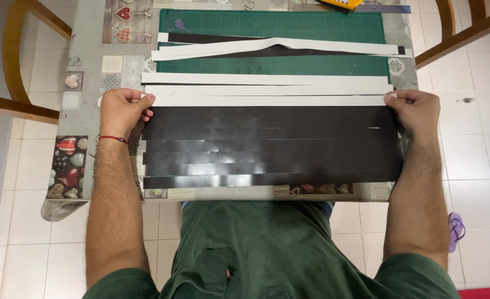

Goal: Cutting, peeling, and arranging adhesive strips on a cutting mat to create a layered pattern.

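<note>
Strips (267, 144) side by side on table (84, 61), hands at their ends, cutting mat (272, 25) behind

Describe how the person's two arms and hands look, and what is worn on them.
Both forearms are bare and hairy, with no sleeves reaching them. The left hand has a thin red string bracelet around the wrist. The right hand wears nothing visible: no watch, ring or glove. Fingers on both hands are bare. Below, the person wears a dark green shirt.

five glossy black strips (272, 147), roughly five white strips (267, 88), one green cutting mat (272, 25), two wooden chairs (12, 55)
</note>
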